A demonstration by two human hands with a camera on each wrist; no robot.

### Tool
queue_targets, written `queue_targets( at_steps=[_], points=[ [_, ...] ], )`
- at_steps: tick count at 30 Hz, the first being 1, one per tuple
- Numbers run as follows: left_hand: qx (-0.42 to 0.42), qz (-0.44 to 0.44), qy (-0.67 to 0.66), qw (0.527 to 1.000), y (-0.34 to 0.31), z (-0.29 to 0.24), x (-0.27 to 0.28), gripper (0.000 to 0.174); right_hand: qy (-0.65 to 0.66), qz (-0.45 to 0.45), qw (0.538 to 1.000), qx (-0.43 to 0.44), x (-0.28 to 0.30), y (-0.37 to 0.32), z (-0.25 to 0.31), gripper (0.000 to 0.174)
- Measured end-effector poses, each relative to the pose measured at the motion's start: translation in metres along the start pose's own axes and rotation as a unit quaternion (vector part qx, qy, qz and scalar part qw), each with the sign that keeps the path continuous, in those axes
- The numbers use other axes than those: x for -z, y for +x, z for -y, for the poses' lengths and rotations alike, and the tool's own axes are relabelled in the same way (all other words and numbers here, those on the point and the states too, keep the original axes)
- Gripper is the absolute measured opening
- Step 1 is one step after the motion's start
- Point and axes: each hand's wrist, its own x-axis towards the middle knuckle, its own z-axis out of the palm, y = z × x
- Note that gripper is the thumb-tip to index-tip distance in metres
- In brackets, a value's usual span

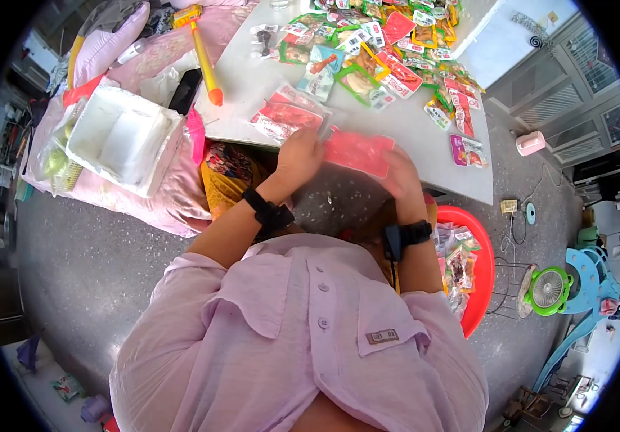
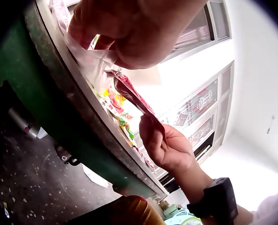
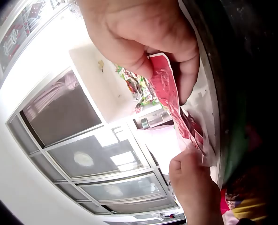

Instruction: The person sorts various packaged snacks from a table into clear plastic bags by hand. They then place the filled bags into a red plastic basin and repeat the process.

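A red flat packet (image 1: 359, 153) is held at the table's front edge, in front of the body. The right hand (image 1: 401, 175) pinches its right end between thumb and fingers, as the right wrist view also shows with the packet (image 3: 163, 84). At the other end the left hand (image 1: 300, 156) grips clear plastic (image 2: 93, 63) beside the packet. Another clear bag with red contents (image 1: 288, 115) lies on the table just beyond the left hand. Whether the red packet is inside the clear plastic, I cannot tell.
Many small colourful packets (image 1: 396, 57) are heaped at the table's back. A white foam box (image 1: 119, 137) stands on the pink-covered surface at left, near a yellow stick (image 1: 203, 61). A red basin (image 1: 477, 237) with packets stands at right below the table.
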Motion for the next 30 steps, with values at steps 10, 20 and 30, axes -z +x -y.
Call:
queue_targets(
  at_steps=[10,20,30],
  points=[
    [-0.125,-0.066,0.091,0.986,-0.004,-0.013,0.007,0.010,0.055,0.015,0.998,0.022,-0.008,0.018,-0.021,0.029],
    [-0.135,-0.059,0.098,0.984,-0.012,-0.009,0.005,0.008,0.029,-0.011,0.999,0.035,-0.017,0.029,-0.035,0.030],
    [-0.206,-0.002,0.117,0.972,-0.018,-0.044,0.018,0.046,0.007,-0.039,0.998,0.040,0.006,-0.041,0.005,0.029]
  ],
)
